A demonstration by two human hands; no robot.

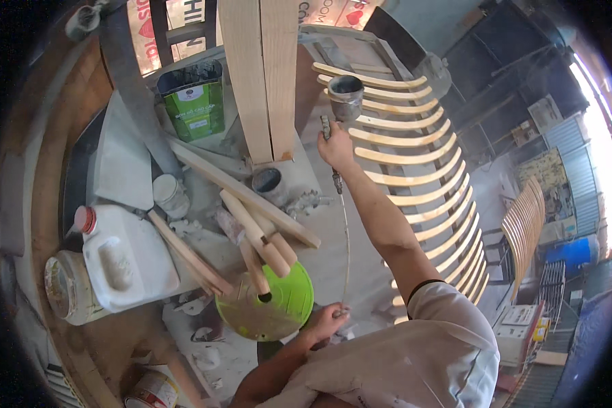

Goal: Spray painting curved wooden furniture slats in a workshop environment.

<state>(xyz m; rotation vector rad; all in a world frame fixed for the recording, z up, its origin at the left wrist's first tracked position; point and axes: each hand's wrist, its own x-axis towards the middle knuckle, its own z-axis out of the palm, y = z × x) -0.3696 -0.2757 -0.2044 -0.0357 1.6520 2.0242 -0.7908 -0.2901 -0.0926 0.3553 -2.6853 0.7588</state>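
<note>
My right hand [336, 148] is stretched forward, its fingers wrapped round the handle of a spray gun. The gun's round grey metal cup [347, 105], stained at the rim, sits above the hand beside the far end of a row of curved pale wooden slats [404, 158]. A thin air hose [347, 251] hangs from the bottom of the handle and runs back toward me. Low in the view, my left hand [325, 325] is closed round the hose, close to my body. The gun's nozzle is hard to make out.
To the left stand a white jug [129, 255] with a red cap, a green bucket [194, 112] and a lime-green round lid [285, 306] with wooden pieces on it. A pale wooden post [258, 81] rises ahead. More curved slats [523, 234] stand at the right.
</note>
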